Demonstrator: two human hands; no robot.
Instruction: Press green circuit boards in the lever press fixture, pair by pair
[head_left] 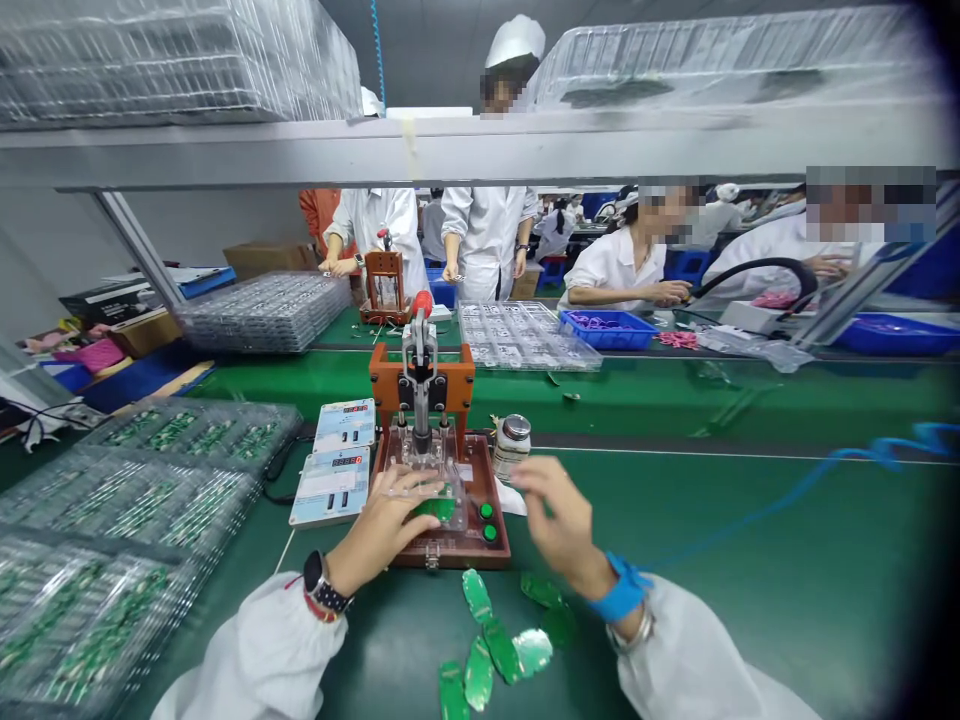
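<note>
A brown test jig (442, 500) with a red-knobbed lever clamp (421, 345) stands on the green mat in front of me. My left hand (382, 525) rests on the jig's clear plate, fingers curled over a small green circuit board (437, 508). My right hand (555, 520) hovers just right of the jig, fingers loosely bent, and nothing shows in it. Several green oval boards (499, 640) lie loose on the mat between my wrists. A blue wrist strap (619, 595) sits on my right wrist, a watch on my left.
Clear trays of boards (142, 500) are stacked at my left. Two small meter boxes (337, 465) and a small jar (513, 440) flank the jig. Across a green conveyor (675, 390), several people in white coats work beside trays, a second jig (384, 288) and blue bins.
</note>
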